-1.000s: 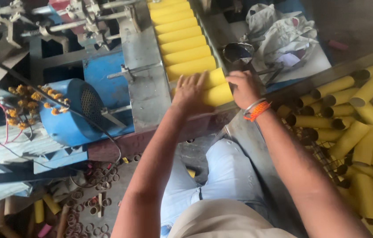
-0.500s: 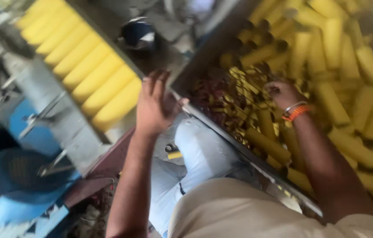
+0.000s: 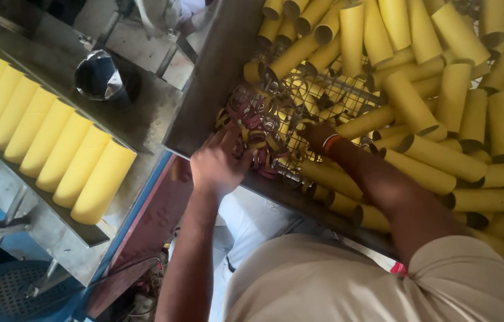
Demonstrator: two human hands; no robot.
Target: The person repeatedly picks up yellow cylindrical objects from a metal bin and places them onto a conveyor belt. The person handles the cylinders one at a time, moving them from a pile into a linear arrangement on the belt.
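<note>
Both hands have left the row of yellow cardboard tubes. Left hand now rakes, fingers loosely curled, through red and yellow ring offcuts at the metal bin's near edge; right hand, buried among them, grip indeterminate.

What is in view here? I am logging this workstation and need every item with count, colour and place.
yellow cardboard tubes in bin: many, yellow, heaped at right.
grey metal bin: one, grey, centre to right.
wire mesh: one, metal, bare patch inside the bin.
small cut rings: many, red and yellow, on the mesh.
yellow tubes in row: about eight, yellow, on the left metal tray.
dark round cup: one, black, upper left.
blue round grille: one, blue, bottom left.
left hand: on the rings at the bin's edge.
right hand: among tubes, orange wristband; grip hidden.
</note>
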